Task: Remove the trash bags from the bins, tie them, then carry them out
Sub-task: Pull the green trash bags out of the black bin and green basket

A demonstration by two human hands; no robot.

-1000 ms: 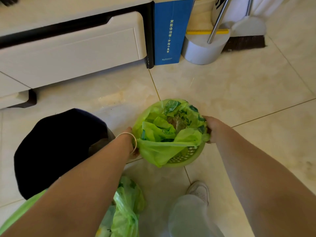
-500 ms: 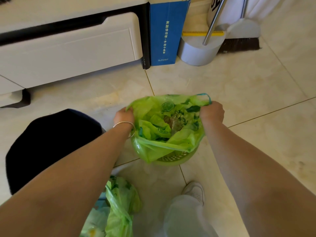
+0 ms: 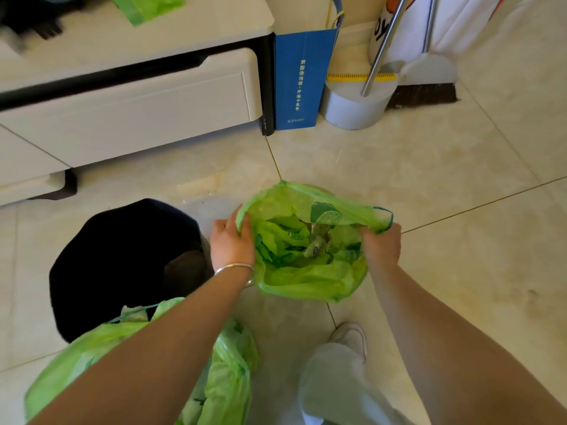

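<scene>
A green trash bag (image 3: pixel 310 280) with crumpled green waste inside hangs open between my hands above the floor. My left hand (image 3: pixel 230 240), with a metal bangle on the wrist, grips the bag's left rim. My right hand (image 3: pixel 382 245) grips the right rim by its blue-edged handle. The small green basket bin that held the bag is hidden under it. A second green trash bag (image 3: pixel 227 378) lies on the floor under my left forearm. A black bin (image 3: pixel 122 256) stands to the left of my left hand.
A white drawer cabinet (image 3: pixel 132 108) stands at the back left with a green bag roll (image 3: pixel 147 6) on top. A blue paper bag (image 3: pixel 300 84), a white dustpan holder (image 3: pixel 352 110) and a broom (image 3: pixel 423 93) stand behind. My shoe (image 3: pixel 351 338) is below the bag.
Both hands have pulled the bag's rim up and apart, and the bag has risen so that it now covers the green basket bin. The view has pulled back.
</scene>
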